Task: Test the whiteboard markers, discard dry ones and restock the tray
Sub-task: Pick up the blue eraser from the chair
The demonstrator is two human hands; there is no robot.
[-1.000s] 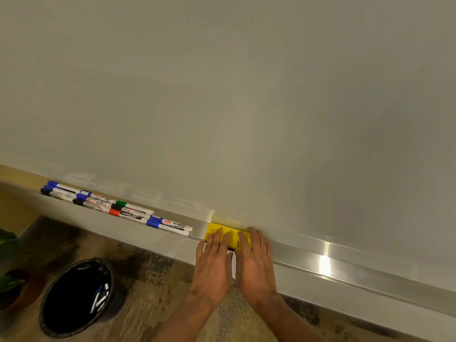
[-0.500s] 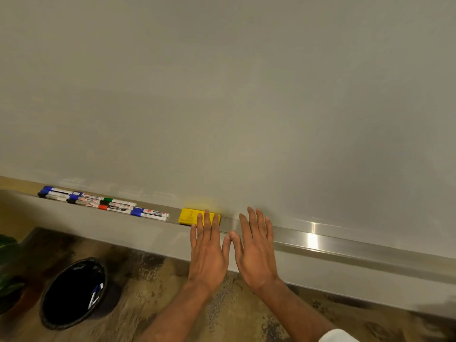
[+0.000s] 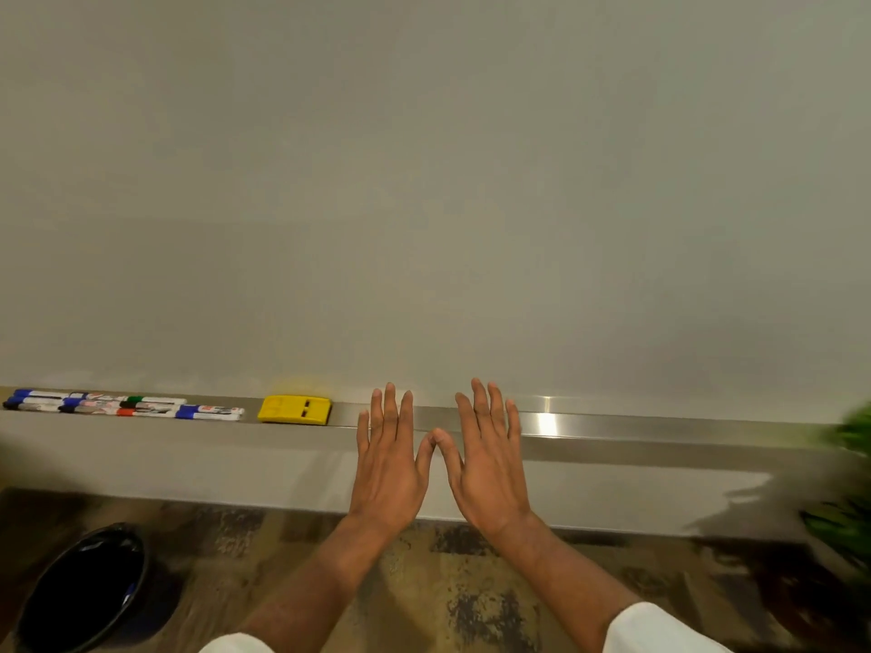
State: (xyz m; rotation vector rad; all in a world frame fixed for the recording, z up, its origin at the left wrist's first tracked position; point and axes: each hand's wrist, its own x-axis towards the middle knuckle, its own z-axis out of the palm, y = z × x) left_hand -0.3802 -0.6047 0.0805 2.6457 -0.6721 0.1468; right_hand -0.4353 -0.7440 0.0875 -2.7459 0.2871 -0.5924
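Markers (image 3: 122, 405) bunched at 9 o'clock on the tray (image 3: 660, 428), eraser (image 3: 294, 409) just beside them, and the tray runs open toward 3 o'clock. Left hand (image 3: 389, 468) and right hand (image 3: 490, 468) — fingers straight, slightly spread, thumb tips touching, holding nothing. Bin (image 3: 80, 591) at 7 o'clock, cut off; plant (image 3: 848, 433) blurred.

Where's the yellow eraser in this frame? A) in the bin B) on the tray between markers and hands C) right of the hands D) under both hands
B: the yellow eraser lies on the tray, markers to its left, left hand and right hand to its right, neither touching it.
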